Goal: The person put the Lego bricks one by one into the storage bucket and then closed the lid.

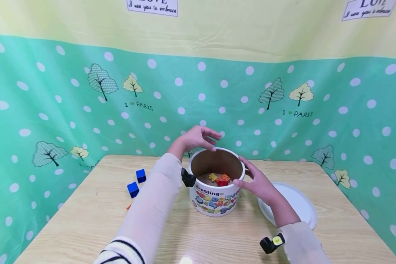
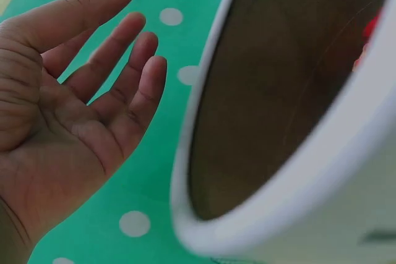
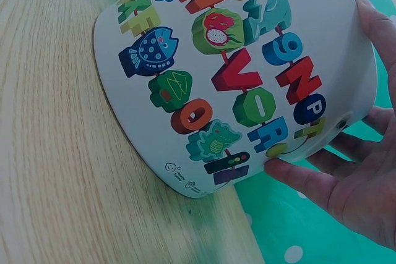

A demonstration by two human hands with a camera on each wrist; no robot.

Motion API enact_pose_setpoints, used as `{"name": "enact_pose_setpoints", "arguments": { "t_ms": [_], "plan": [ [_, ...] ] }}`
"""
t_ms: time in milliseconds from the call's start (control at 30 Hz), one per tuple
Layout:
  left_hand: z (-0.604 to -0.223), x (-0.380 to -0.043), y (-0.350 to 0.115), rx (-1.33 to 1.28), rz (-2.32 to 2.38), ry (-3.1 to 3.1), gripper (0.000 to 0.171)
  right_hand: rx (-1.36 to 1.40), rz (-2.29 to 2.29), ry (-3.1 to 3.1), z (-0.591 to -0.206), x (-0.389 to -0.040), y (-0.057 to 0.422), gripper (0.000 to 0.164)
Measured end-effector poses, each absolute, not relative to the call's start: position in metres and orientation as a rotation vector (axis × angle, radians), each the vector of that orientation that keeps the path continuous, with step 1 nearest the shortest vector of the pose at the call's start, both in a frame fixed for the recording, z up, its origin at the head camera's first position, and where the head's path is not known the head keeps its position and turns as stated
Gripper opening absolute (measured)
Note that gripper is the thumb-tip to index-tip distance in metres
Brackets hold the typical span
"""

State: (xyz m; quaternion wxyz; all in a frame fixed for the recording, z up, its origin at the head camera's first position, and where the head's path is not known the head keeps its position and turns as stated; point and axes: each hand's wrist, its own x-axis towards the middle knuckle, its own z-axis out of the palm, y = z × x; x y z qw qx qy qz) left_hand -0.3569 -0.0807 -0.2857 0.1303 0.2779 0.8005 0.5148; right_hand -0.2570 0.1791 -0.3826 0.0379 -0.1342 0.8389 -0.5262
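Note:
A white round bucket (image 1: 214, 200) printed with colourful letters and animals stands upright on the table. Inside it lie a red toy block (image 1: 223, 180) and a yellow toy block (image 1: 212, 177). My right hand (image 1: 258, 185) holds the bucket's right side, the thumb on its front wall and the other fingers spread around the side and rim. Over the far left rim hovers my left hand (image 1: 200, 138), with loosely bent fingers and nothing in it. The left wrist view shows that palm (image 2: 68, 134) bare, beside the rim.
Two blue blocks (image 1: 133, 189) sit on the wooden table (image 1: 89, 216) at the left, near an orange piece (image 1: 129, 206) partly behind the left sleeve. A white round lid (image 1: 295, 201) lies right of the bucket, partly under the right forearm. A dotted green curtain (image 1: 171, 91) hangs behind.

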Motion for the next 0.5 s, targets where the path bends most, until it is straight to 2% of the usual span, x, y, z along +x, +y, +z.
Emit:
{"name": "enact_pose_setpoints", "arguments": {
  "t_ms": [233,500],
  "plan": [
    [-0.284,-0.341,-0.113,0.829,1.536,2.414,0.048,-0.403,-1.622,2.573,-0.385,-0.257,0.179,0.094],
    [-0.302,-0.317,-0.156,0.769,1.603,2.522,0.047,-0.408,-1.63,2.572,-0.384,-0.256,0.179,0.093]
  ]
}}
